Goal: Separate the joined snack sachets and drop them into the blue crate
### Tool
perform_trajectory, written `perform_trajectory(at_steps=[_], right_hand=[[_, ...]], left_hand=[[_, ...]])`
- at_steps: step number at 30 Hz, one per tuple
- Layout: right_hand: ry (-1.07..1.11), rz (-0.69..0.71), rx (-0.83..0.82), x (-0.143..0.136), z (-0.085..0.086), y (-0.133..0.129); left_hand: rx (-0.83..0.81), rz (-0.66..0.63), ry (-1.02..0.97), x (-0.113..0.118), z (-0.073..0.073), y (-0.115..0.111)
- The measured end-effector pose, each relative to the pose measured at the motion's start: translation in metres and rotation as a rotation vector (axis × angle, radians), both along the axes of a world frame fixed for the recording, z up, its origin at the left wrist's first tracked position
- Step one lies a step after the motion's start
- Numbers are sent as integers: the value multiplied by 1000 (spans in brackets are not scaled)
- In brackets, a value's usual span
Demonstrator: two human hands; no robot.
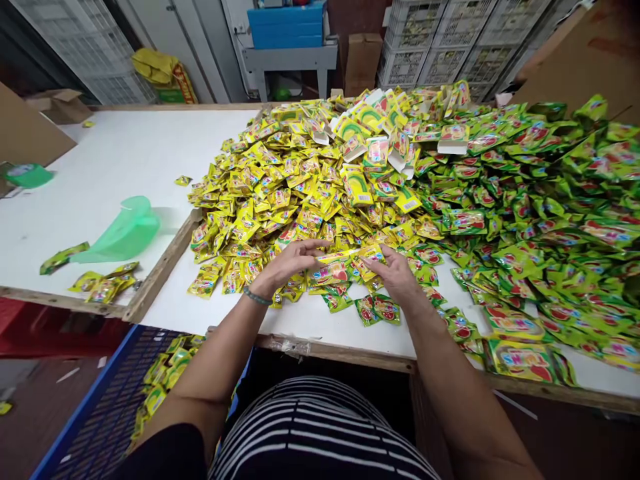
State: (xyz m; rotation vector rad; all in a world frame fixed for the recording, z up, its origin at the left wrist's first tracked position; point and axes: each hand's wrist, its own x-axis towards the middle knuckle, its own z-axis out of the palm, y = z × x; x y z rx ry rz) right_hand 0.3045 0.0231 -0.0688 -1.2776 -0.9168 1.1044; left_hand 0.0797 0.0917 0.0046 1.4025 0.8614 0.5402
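My left hand (293, 267) is over the front of the candy heap, its fingers stretched to the right and slightly apart. Just beside its fingertips is a larger green-and-yellow packet (331, 273) with a watermelon picture; I cannot tell whether the thumb touches it. Between thumb and fingers, my right hand (396, 275) pinches a small yellow sachet (369, 259) at that packet's right end. Small green sachets (379, 309) lie on the white tabletop in front of both hands. Behind them rises a heap of yellow sachets (280, 180).
Flattened or open small cartons (357, 185) top the heap. Larger green packets (520, 360) pile up at right. A green plastic scoop (123, 233) lies left of a wooden divider (163, 267). Below left, a blue crate (95, 407) holds sachets. Cardboard boxes (30, 127) flank the table.
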Motion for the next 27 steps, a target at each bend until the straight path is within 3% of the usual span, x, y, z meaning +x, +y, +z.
perform_trajectory(at_steps=[2, 5, 9, 13, 17, 23, 27], right_hand=[[-32, 19, 25, -1, 2, 0], [-25, -110, 98, -1, 5, 1], [-80, -186, 152, 0, 4, 4], [-240, -117, 76, 4, 4, 2], [-372, -9, 42, 5, 9, 0], [-544, -156, 248, -7, 14, 2], [-657, -188, 271, -15, 14, 2]], left_hand=[[44, 12, 52, 12, -9, -3], [71, 90, 75, 28, -29, -14], [-97, 209, -81, 35, -46, -22], [-173, 328, -181, 33, -47, -23], [-164, 225, -158, 33, -42, -25], [-306, 108, -188, 38, -45, -24], [-333, 169, -243, 41, -48, -25]])
